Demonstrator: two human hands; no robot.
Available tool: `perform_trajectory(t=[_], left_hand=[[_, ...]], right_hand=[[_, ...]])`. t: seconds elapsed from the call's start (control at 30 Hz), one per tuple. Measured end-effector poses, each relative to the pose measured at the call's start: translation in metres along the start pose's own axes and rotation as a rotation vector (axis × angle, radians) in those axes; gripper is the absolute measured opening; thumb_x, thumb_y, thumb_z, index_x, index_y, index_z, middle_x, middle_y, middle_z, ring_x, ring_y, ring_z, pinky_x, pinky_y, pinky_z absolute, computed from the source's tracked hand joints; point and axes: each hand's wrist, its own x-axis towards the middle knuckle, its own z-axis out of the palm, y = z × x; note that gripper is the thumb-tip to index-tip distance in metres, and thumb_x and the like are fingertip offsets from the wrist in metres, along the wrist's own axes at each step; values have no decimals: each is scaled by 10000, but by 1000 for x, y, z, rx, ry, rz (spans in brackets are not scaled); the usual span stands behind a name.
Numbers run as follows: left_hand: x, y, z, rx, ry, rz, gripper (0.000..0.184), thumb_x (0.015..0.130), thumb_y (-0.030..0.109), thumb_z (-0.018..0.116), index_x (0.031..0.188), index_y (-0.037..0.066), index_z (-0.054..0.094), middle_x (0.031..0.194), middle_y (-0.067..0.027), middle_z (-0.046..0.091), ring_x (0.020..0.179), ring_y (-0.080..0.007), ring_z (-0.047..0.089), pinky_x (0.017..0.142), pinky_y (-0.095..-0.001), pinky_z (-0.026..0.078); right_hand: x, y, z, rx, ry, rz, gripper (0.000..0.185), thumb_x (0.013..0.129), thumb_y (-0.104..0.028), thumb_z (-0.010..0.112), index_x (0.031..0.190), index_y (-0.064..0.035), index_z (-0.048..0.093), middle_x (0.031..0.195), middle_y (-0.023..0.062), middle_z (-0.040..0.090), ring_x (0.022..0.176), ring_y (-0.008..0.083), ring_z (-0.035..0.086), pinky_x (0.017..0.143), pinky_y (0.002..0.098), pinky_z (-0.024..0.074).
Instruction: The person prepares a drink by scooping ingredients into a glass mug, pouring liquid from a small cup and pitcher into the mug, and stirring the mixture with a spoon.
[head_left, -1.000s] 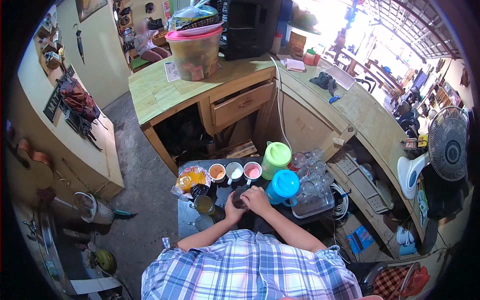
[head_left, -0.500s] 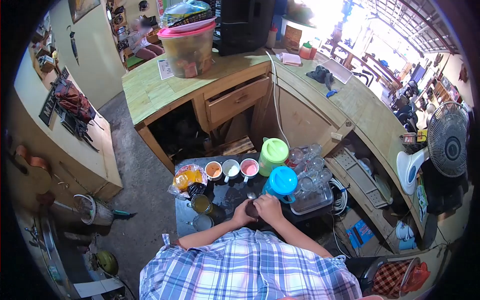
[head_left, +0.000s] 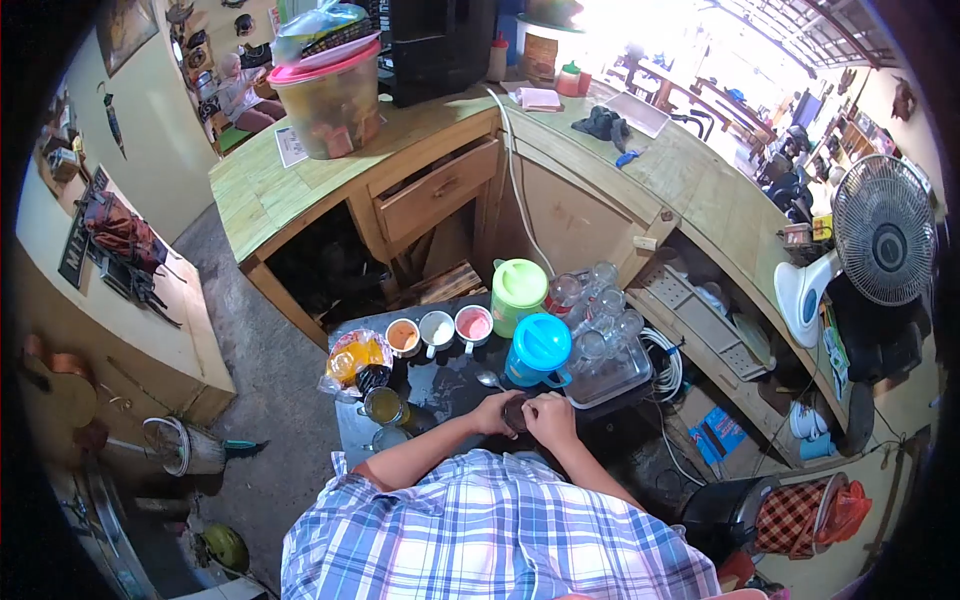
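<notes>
My left hand (head_left: 492,414) is wrapped round a small dark object (head_left: 515,414) near the front of a dark table. My right hand (head_left: 550,418) closes on the same object from the other side; what it is, I cannot make out. A spoon (head_left: 489,380) lies just beyond my left hand. Behind it stand three white cups, with orange (head_left: 403,337), white (head_left: 436,329) and pink (head_left: 473,324) contents. A blue-lidded jug (head_left: 538,350) is beside my right hand, with a green jug (head_left: 518,296) behind it. Left of my hands is a glass mug (head_left: 384,406) of yellowish liquid.
Several glasses (head_left: 605,308) crowd a clear tray (head_left: 622,378) on the right. A plate with orange bags (head_left: 357,360) sits at the table's left. Beyond stands a wooden counter (head_left: 440,128) with a pink-lidded tub (head_left: 330,105). A fan (head_left: 884,232) is far right; a person (head_left: 240,95) sits at the back.
The view has turned right, so the scene sits further left. My hands, still around the dark object, have moved right of the spoon, which now shows clearly.
</notes>
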Motion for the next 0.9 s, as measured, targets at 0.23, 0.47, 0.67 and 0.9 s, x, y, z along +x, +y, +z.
perform_trajectory(t=[0.23, 0.47, 0.67, 0.9], left_hand=[[10, 7, -1, -72, -73, 53, 960, 488, 121, 899, 1329, 36, 443, 1248, -119, 566, 1164, -236, 540, 1010, -362, 422], [9, 0, 14, -32, 51, 105, 916, 461, 188, 900, 1266, 49, 488, 1187, -133, 601, 1089, -259, 593, 941, -370, 465], [10, 0, 17, -52, 70, 143, 870, 470, 184, 890, 1241, 53, 509, 1139, -108, 619, 1048, -235, 604, 921, -356, 474], [11, -6, 18, -160, 51, 134, 853, 478, 162, 895, 1233, 57, 513, 1131, -100, 619, 1034, -218, 602, 923, -346, 470]], right_hand=[[-4, 9, -5, 16, 79, 52, 125, 752, -165, 676, 728, -47, 713, 731, 111, 664, 725, 308, 621, 693, 414, 499], [-4, 12, -5, 115, 109, 55, 138, 751, -175, 685, 745, -40, 715, 751, 121, 669, 742, 308, 631, 692, 417, 502], [-5, 16, -3, 163, 102, 94, 138, 757, -178, 683, 758, -45, 721, 758, 123, 672, 747, 310, 632, 687, 416, 504], [-4, 18, -4, 246, 134, 81, 128, 760, -180, 674, 771, -64, 727, 764, 118, 674, 754, 311, 633, 700, 414, 506]])
